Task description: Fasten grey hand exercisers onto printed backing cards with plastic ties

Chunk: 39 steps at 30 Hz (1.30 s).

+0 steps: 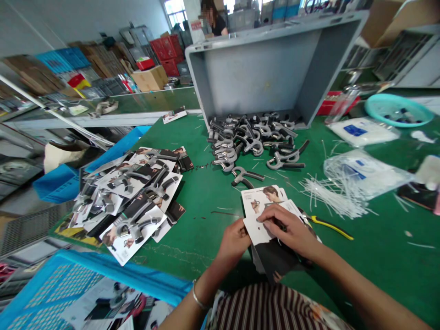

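1. Beyond our hands, grips [250,135] lie heaped on the green tabletop [202,206], spilling from a grey tote [254,78] tipped on its side with its mouth towards us; the nearest grip lies just beyond the cards.
2. To the right of our hands, yellow-handled pliers [332,224] lie near the right wrist, handles pointing away to the right, the head partly hidden by cards and hand.
3. Past the pliers, white ties [338,197] are strewn in a loose bunch, with a plastic bag [367,174] just beside them and a turquoise basin [378,114] farther off.
4. Left of our hands, well apart, carded grips [137,197] lie in an overlapping pile, and a blue crate [130,270] stands nearer our body.
5. Loose cards [263,199] lie just beyond our fingers, partly covered by what we hold.
6. The card [256,233] is between our hands, in front of our lap. Its white, holed end points away from us and slightly left; its long axis runs back towards us, slightly right, into a dark part.
7. Our left hand [236,236] pinches the card's left edge. Our right hand [288,227] lies across its face with bent fingers; whether it grips, we cannot tell.
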Motion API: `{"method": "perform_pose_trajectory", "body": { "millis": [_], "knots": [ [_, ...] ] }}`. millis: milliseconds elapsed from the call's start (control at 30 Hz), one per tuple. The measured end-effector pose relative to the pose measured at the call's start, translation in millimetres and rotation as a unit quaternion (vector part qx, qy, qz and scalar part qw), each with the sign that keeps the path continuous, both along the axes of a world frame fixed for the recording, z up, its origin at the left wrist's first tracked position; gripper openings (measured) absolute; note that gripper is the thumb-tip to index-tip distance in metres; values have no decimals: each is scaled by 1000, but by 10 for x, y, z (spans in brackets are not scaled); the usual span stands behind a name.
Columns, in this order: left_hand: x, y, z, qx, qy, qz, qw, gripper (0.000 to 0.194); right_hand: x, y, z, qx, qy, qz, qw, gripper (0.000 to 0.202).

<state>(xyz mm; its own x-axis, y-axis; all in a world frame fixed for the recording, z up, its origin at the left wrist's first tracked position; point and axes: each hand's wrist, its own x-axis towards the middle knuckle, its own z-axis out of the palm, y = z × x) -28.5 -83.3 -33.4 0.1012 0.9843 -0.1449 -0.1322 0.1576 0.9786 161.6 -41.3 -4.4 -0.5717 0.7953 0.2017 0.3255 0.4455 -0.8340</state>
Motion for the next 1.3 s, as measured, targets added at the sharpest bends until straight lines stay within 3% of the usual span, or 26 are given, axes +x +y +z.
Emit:
{"method": "perform_pose_trajectory", "body": {
  "millis": [100,200,267,400,500,567,633,733,800,867,967,1067,1167,1300],
  "knots": [
    [-27,-31,50,-44,-107,40,992,41,-10,-20,20,29,-37,24,999,15],
    [-91,-73,97,-59,-137,28,988,36,-32,-19,-19,53,-50,38,997,8],
    [-134,-72,102,-60,-99,24,993,34,-54,-12,-67,56,-51,43,996,11],
    [-195,52,42,-36,83,24,996,34,-85,-28,-110,34,-36,35,998,13],
    [-228,155,10,-76,75,-67,992,39,-29,-45,-21,19,-27,21,999,14],
    [-253,162,29,-84,32,-73,993,37,55,9,80,20,-22,5,1000,16],
    [-284,110,68,-63,13,3,998,34,140,177,165,29,-19,-53,998,16],
    [-329,-20,76,-52,24,100,993,39,154,671,171,69,-86,-163,980,21],
    [-331,-100,10,-77,39,81,993,46,41,1082,77,99,-231,-141,958,23],
    [-294,-159,-98,-96,50,47,993,50,-151,1450,-58,97,-284,-119,946,22],
    [-183,-217,-243,-89,70,53,992,49,-445,1801,-222,86,-332,-97,934,22],
    [-104,-265,-293,-83,105,54,989,49,-509,1956,-218,87,-359,-100,924,15],
    [-178,-281,-242,-83,131,30,987,58,-251,1982,-36,103,-363,-142,915,15],
    [-430,-118,-82,-37,151,108,982,53,214,1644,255,119,-341,-191,913,23]
  ]
}}
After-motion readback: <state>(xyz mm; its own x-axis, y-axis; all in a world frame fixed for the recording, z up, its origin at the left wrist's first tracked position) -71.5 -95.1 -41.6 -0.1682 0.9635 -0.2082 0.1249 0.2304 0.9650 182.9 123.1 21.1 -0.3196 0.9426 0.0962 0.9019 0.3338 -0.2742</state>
